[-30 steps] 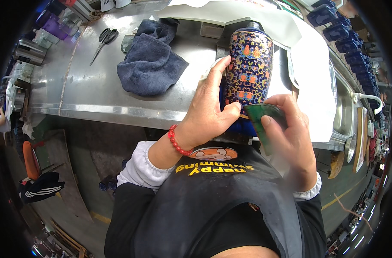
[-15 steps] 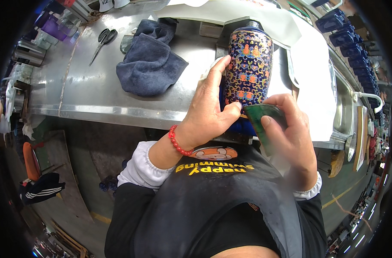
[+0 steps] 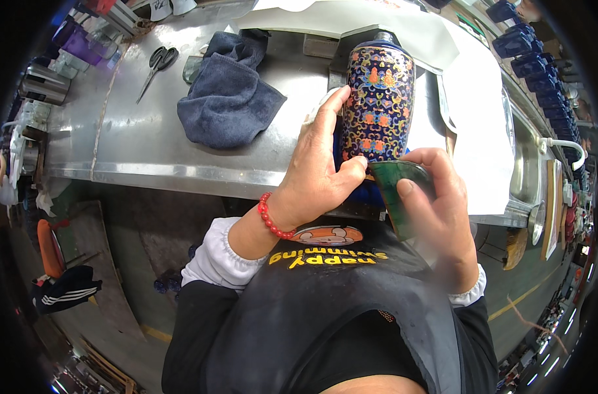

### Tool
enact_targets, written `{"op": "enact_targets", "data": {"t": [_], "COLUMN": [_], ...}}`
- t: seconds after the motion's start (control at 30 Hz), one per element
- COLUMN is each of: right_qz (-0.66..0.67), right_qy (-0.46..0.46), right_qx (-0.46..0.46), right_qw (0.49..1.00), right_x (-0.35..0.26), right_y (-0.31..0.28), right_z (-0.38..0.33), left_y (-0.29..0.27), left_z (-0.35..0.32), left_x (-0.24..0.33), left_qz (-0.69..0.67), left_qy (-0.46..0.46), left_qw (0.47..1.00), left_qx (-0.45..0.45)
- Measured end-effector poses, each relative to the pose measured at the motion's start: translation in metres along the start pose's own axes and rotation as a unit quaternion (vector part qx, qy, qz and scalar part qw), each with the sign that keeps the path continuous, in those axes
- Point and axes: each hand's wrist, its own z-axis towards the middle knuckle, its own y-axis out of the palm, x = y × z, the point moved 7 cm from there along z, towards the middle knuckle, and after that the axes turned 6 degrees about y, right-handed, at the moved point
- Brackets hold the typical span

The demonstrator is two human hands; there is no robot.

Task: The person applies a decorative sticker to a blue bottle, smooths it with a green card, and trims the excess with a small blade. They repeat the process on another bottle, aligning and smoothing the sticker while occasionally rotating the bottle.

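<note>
A dark blue bottle (image 3: pixel 379 105) with an orange, gold and white floral pattern lies on its side, neck pointing away from me. Its underside is hidden, though a blue surface shows beneath it. My left hand (image 3: pixel 322 167) holds its left side, fingers along the wall and thumb at the near end. In my right hand (image 3: pixel 443 197), pinched between thumb and fingers, is a thin, flat green scraper (image 3: pixel 392 187). The scraper's top corner is at the bottle's near edge; whether they touch, I cannot tell. Blur covers part of my right wrist.
On the metal bench (image 3: pixel 141 141) lie a dark blue cloth (image 3: pixel 230 98) and black-handled scissors (image 3: pixel 157 69). White sheets (image 3: pixel 486 151) cover its right side, beside a sink (image 3: pixel 527 167) with a white tap (image 3: pixel 568 150). Several blue bottles (image 3: pixel 542 75) stand in a row at far right.
My right hand and the scraper have shifted very slightly, and the scraper stands a little steeper. The left hand and the bottle stay in place.
</note>
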Motion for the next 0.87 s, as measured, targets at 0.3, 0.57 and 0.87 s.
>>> {"op": "enact_targets", "data": {"t": [0.3,0.57,0.87], "right_qz": [0.035,0.104,0.168], "right_qy": [0.003,0.054,0.109], "right_qx": [0.002,0.0,0.026], "right_qw": [0.999,0.993,0.979], "right_x": [0.008,0.019,0.035], "right_y": [0.004,0.009,0.0], "right_z": [-0.004,-0.009,-0.016], "left_y": [0.001,0.001,0.003], "left_z": [-0.001,-0.002,-0.001], "left_x": [-0.002,0.0,-0.001], "left_qz": [0.009,0.015,-0.006], "left_qy": [0.013,0.013,-0.028], "left_qw": [1.0,1.0,1.0], "left_qx": [0.003,0.001,-0.005]}}
